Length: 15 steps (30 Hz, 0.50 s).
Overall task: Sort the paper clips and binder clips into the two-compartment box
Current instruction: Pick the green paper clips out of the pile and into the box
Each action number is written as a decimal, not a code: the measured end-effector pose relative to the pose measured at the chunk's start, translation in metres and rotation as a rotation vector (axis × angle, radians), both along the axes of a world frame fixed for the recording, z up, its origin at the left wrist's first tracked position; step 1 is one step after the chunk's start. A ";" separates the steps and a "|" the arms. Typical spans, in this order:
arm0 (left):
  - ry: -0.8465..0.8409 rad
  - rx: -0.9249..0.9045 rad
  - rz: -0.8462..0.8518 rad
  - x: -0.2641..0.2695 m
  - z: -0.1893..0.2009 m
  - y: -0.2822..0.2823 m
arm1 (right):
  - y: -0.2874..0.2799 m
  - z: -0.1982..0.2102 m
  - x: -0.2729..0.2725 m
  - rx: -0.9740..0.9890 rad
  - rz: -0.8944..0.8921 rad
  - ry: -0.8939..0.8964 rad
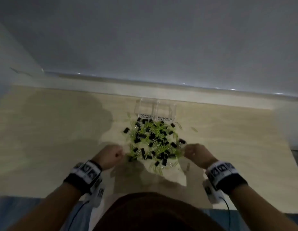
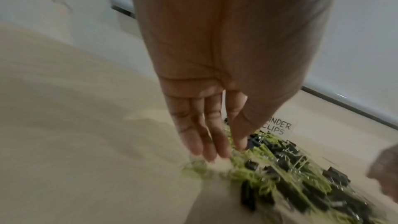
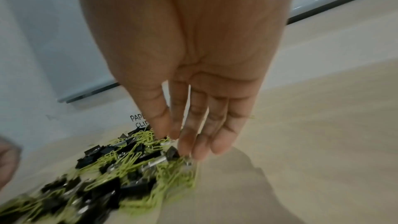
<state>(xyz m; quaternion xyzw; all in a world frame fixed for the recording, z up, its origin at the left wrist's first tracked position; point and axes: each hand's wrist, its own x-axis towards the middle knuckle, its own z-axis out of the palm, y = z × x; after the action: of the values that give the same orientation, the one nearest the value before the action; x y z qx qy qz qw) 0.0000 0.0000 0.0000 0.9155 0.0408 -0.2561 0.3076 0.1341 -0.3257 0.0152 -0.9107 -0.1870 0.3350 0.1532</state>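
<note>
A mixed pile [image 1: 153,140] of green paper clips and black binder clips lies on the table, just in front of a clear two-compartment box [image 1: 155,110]. The box's left half is labelled PAPER CLIPS [image 3: 138,120] and its right half BINDER CLIPS [image 2: 280,129]; both look empty. My left hand [image 1: 116,155] is at the pile's left near edge, fingers [image 2: 204,139] straight and pointing down, tips at the clips [image 2: 290,176]. My right hand [image 1: 189,151] is at the right near edge, straight fingers [image 3: 200,135] touching the clips [image 3: 118,168]. Neither hand plainly holds a clip.
The light wooden table [image 1: 61,130] ends at a pale wall just behind the box. A few stray paper clips [image 1: 194,129] lie to the right of the pile, one [image 1: 188,165] near my right wrist. The table's near edge is by my body.
</note>
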 end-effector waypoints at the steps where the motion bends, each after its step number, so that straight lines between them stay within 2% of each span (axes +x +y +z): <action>1: -0.095 -0.014 0.065 0.015 -0.007 -0.003 | 0.007 -0.006 0.011 0.069 -0.044 -0.063; 2: -0.141 -0.021 0.140 0.030 -0.003 -0.007 | 0.016 -0.004 0.019 0.105 -0.079 -0.104; 4: -0.192 0.012 0.180 0.061 -0.003 -0.015 | 0.035 -0.001 0.036 0.121 -0.099 -0.169; 10: -0.065 0.219 0.044 0.096 -0.023 -0.017 | 0.049 -0.020 0.074 -0.075 -0.207 -0.250; 13: -0.064 0.233 0.035 0.096 -0.028 -0.015 | 0.044 -0.034 0.079 -0.153 -0.277 -0.264; 15: -0.090 0.193 0.077 0.095 -0.029 -0.010 | 0.043 -0.041 0.077 -0.136 -0.297 -0.267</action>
<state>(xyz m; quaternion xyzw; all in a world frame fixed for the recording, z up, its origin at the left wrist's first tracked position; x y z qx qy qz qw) 0.0953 -0.0104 -0.0290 0.9492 0.0865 -0.1978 0.2291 0.2111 -0.2832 -0.0258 -0.9728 -0.0461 0.1971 0.1131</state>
